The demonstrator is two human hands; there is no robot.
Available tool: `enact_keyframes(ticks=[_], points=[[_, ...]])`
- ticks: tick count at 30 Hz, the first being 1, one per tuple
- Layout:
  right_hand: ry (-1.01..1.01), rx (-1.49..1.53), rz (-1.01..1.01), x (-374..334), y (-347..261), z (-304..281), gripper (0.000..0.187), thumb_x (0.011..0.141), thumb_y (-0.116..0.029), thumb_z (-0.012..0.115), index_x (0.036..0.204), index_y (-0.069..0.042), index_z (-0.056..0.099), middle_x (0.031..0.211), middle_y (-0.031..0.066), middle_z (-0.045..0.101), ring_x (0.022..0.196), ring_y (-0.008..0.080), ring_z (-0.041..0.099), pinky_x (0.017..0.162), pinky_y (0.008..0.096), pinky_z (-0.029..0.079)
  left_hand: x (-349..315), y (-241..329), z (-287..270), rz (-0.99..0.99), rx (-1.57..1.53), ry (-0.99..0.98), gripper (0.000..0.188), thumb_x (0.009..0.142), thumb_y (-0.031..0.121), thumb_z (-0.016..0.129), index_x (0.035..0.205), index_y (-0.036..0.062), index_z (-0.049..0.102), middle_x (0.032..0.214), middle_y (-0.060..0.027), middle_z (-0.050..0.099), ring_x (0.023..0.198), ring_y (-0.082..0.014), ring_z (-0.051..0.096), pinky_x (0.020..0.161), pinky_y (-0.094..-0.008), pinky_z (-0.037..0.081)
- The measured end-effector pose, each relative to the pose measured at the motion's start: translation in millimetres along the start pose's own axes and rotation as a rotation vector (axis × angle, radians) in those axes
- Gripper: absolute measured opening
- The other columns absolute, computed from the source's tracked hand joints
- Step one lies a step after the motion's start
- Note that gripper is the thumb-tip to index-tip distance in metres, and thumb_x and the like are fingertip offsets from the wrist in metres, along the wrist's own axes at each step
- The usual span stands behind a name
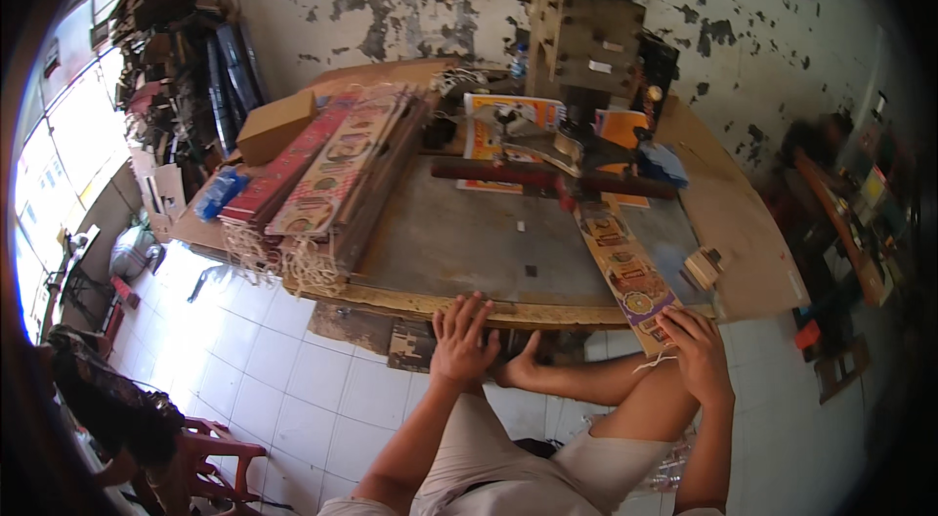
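Observation:
My right hand (698,352) grips the near end of a long printed cardboard strip (631,274), at its right edge. Fingers lie over the top while the thumb is out of sight. The strip is yellow-brown with purple bands and pictures, and a short white string hangs from its near end. Its far end runs under the red crossbar (498,174) of a heavy metal press (584,47). My left hand (463,340) is empty with its fingers spread, by the table's front edge, above my leg.
Stacks of printed strips (337,159) with white strings lie on the table's left, beside a brown cardboard box (277,128). Near the right edge sits a small wooden block (702,268). A red stool (217,457) stands at lower left. Another person (821,140) is at far right.

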State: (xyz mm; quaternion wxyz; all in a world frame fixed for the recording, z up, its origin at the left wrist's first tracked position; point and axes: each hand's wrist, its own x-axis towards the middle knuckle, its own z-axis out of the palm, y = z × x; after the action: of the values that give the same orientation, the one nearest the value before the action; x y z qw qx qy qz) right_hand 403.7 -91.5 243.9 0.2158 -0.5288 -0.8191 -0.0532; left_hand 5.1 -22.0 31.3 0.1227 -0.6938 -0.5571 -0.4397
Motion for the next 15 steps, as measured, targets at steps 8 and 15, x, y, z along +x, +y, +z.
enact_keyframes(ticks=[8, 15], points=[[0.103, 0.040, -0.059, -43.4, -25.2, -62.3, 0.039, 0.082, 0.005, 0.075, 0.119, -0.005, 0.084, 0.122, 0.0080, 0.082, 0.116, 0.0314, 0.075, 0.104, 0.0474, 0.056, 0.3, -3.2, 6.0, 0.040, 0.056, 0.035, 0.066, 0.091, 0.033, 0.080, 0.155, 0.0223, 0.066, 0.169, -0.0034, 0.055, 0.159, -0.0314, 0.044, 0.130, -0.0641, 0.026], [0.765, -0.085, 0.250, -187.6, 57.0, -187.0, 0.030, 0.106, -0.033, 0.072, 0.110, -0.003, 0.074, 0.108, 0.0175, 0.078, 0.105, 0.0373, 0.075, 0.094, 0.0511, 0.058, -2.5, -10.5, 1.3, 0.034, 0.057, 0.064, 0.058, 0.090, 0.029, 0.075, 0.146, 0.0166, 0.074, 0.163, -0.0087, 0.063, 0.157, -0.0360, 0.048, 0.135, -0.0594, 0.019]])
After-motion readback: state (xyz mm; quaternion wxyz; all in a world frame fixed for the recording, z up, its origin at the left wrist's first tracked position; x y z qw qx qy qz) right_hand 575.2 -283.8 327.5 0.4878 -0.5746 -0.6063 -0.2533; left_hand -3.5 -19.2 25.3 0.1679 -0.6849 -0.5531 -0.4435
